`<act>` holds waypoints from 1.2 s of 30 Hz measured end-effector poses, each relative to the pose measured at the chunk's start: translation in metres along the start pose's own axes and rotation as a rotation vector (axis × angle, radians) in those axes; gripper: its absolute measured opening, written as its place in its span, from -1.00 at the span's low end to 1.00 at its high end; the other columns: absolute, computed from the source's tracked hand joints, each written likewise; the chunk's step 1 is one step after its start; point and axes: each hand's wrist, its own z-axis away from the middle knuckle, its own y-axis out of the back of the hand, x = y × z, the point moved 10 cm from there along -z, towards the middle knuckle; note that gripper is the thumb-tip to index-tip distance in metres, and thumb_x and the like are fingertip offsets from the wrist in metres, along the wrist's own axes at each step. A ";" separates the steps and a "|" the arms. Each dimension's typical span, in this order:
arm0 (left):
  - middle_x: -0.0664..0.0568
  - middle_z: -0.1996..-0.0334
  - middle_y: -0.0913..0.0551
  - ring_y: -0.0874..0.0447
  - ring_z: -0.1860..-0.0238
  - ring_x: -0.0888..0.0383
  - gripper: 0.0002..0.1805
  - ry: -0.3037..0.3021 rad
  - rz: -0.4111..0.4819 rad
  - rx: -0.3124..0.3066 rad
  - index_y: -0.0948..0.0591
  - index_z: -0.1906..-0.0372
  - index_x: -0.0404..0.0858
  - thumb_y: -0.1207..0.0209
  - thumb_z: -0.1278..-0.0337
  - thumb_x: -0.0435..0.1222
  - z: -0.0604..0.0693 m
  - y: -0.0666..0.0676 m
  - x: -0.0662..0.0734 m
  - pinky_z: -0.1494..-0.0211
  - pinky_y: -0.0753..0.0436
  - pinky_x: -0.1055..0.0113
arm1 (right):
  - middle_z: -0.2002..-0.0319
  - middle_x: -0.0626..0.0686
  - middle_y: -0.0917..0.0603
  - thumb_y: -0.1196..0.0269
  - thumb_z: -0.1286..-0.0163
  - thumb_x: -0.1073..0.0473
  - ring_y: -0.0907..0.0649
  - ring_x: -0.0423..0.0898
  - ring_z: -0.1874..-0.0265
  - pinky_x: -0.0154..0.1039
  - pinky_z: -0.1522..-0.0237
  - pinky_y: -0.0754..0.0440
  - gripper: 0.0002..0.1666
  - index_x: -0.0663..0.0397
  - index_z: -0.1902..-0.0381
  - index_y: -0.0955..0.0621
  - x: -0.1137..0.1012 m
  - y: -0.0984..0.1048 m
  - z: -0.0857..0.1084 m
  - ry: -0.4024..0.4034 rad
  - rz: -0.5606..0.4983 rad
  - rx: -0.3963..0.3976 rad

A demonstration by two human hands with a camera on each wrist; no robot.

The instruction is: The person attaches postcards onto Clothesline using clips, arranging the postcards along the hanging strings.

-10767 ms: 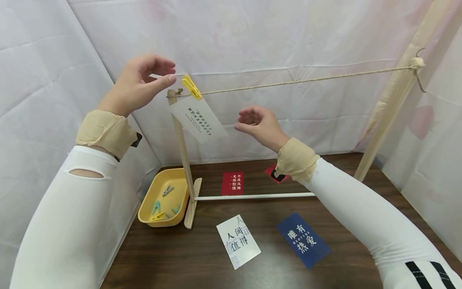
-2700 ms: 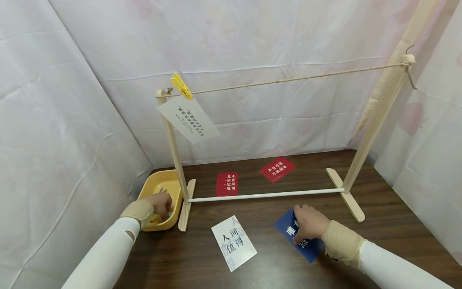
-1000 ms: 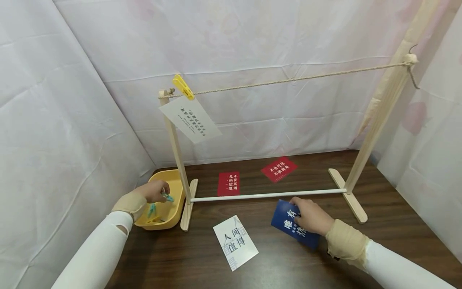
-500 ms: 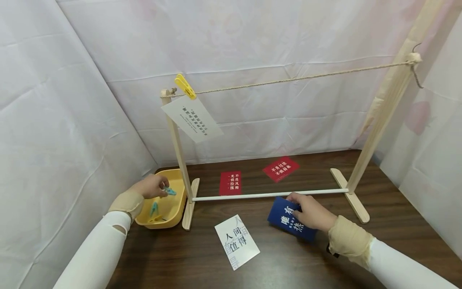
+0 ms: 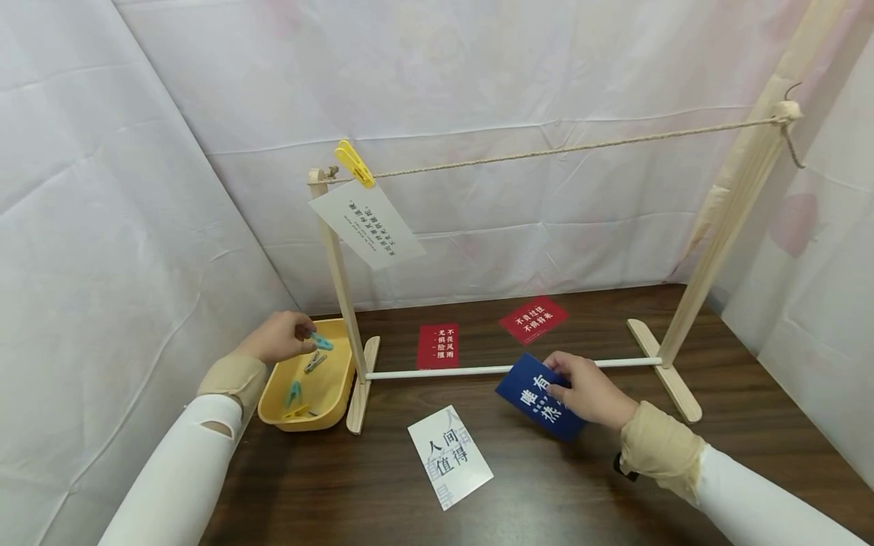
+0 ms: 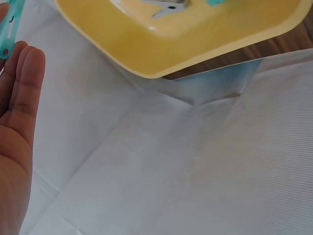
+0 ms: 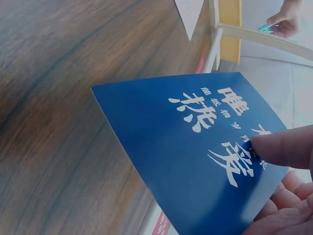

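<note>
My left hand (image 5: 281, 336) pinches a teal clothespin (image 5: 322, 341) above the yellow basin (image 5: 268, 413). In the left wrist view that clothespin (image 6: 10, 29) shows at the upper left edge, by the fingertips. My right hand (image 5: 590, 390) holds a blue card (image 5: 536, 394) by its right side, raised off the table and tilted. The right wrist view shows the thumb on the printed face of the blue card (image 7: 161, 132) and the fingers behind it. From the rope (image 5: 546, 153) hangs a white card (image 5: 369, 227), slanted, under a yellow clothespin (image 5: 355, 164).
Several clothespins lie in the basin, among them a grey one (image 5: 315, 362). A wooden frame with a right post (image 5: 724, 235) and a white crossbar (image 5: 471, 371) carries the rope. Two red cards (image 5: 438, 346) lie behind the crossbar; a white card (image 5: 451, 456) lies in front.
My left hand has risen from inside the basin with the teal clothespin. My right hand has lifted the blue card off the table and moved it slightly left and up.
</note>
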 end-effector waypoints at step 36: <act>-0.31 0.05 -0.80 -0.79 0.04 -0.15 -0.59 0.023 0.181 0.245 -0.70 -0.20 -0.48 -0.40 -0.44 -0.28 0.020 0.074 0.033 -0.02 -0.72 0.28 | 0.16 0.20 -0.82 -0.41 -0.46 0.38 -0.77 -0.03 0.26 -0.18 0.15 -0.79 -0.83 0.30 0.03 -0.69 -0.019 0.030 -0.024 -0.035 -0.162 0.109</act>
